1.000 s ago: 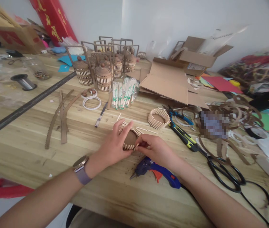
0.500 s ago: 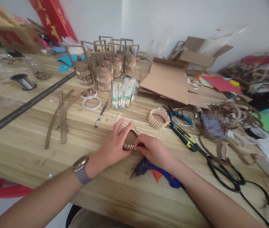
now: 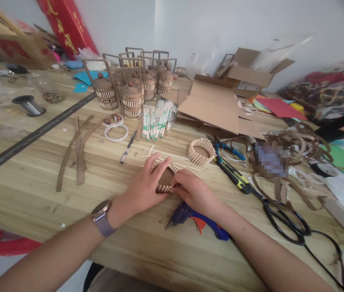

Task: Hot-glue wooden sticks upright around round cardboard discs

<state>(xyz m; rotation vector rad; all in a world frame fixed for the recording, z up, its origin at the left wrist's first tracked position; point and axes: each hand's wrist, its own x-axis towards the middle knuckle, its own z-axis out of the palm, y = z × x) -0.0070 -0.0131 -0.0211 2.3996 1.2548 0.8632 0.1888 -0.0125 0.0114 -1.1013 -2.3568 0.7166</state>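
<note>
Between my hands on the wooden table is a round cardboard base ringed with short wooden sticks. My left hand wraps the ring's left side, thumb along the near edge and fingers over the far side. At the right near edge, my right hand pinches; its fingertips hide what is between them. Loose sticks lie just behind the ring. A second stick ring stands farther back to the right. Under my right wrist rests a blue glue gun with an orange trigger, its nozzle pointing left.
Scissors, a utility knife and pliers lie to the right, beside brown strips. Behind are wrapped stick bundles, several handled stick baskets and flattened cardboard. A pen and cardboard strips lie left.
The whole view has shifted very slightly. Both hands keep the same hold on the ring, and nothing else has visibly moved.
</note>
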